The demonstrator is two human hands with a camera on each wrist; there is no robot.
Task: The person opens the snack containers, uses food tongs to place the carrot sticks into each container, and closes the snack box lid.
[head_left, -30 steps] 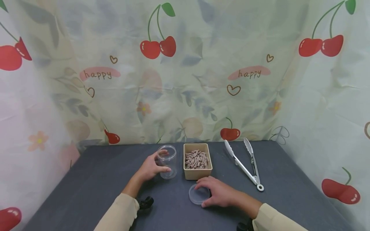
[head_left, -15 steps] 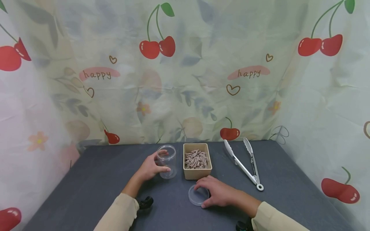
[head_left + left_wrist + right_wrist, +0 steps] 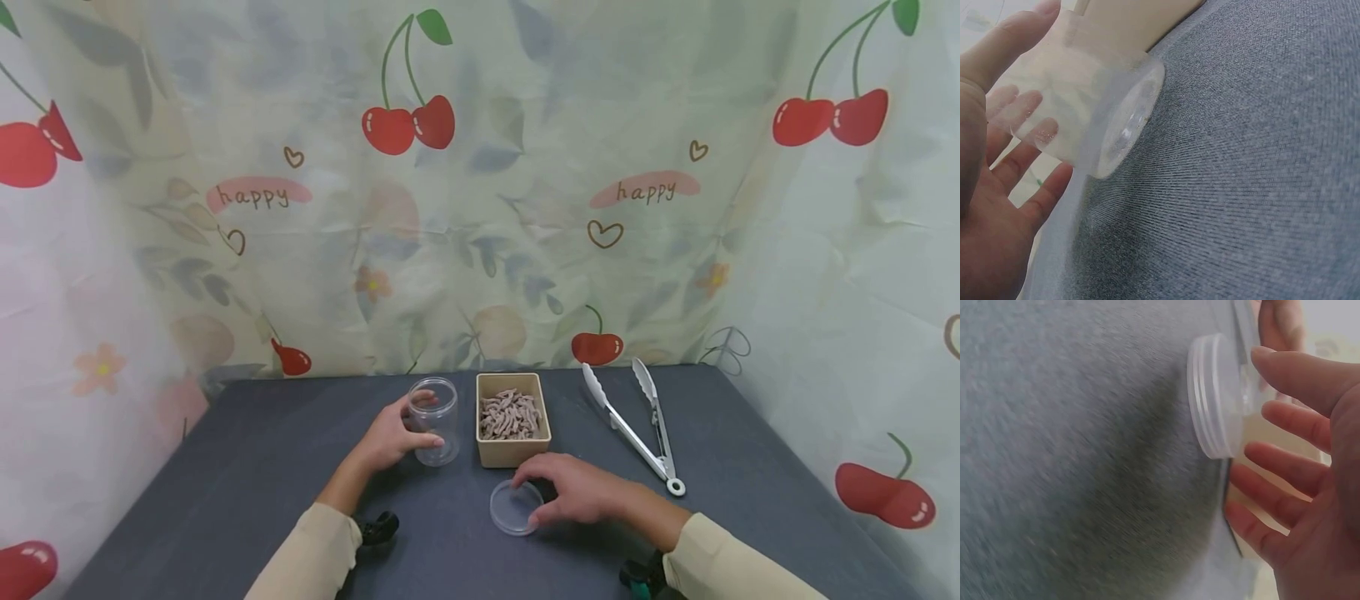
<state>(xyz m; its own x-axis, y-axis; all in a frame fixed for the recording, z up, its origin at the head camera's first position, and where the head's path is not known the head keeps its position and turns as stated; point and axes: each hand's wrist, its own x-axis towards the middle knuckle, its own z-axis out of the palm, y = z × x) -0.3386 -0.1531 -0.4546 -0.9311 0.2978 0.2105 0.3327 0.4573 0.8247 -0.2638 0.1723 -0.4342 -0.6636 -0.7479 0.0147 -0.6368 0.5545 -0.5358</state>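
Note:
A clear plastic jar (image 3: 444, 427) stands upright and uncapped on the dark tabletop. My left hand (image 3: 388, 435) holds it from the left, thumb in front and fingers round the back; the left wrist view shows the fingers through the jar wall (image 3: 1066, 87). In front of the tan box lies a round translucent lid (image 3: 514, 508), flat on the cloth. My right hand (image 3: 579, 490) hovers at the lid's right edge, fingers loosely bent. Seen from the right wrist, its spread fingers (image 3: 1279, 465) are beside the lid (image 3: 1215, 397) and grip nothing.
The tan rectangular box (image 3: 510, 454) holds a heap of brownish-grey strips (image 3: 510, 414), just right of the jar. Metal tongs (image 3: 637, 435) with white tips lie spread apart at the right. A cherry-print curtain (image 3: 480, 208) hangs behind the table.
My right hand has drawn back slightly to the right, its fingertips moving off the lid. The lid remains on the table, and the left hand and jar stay put.

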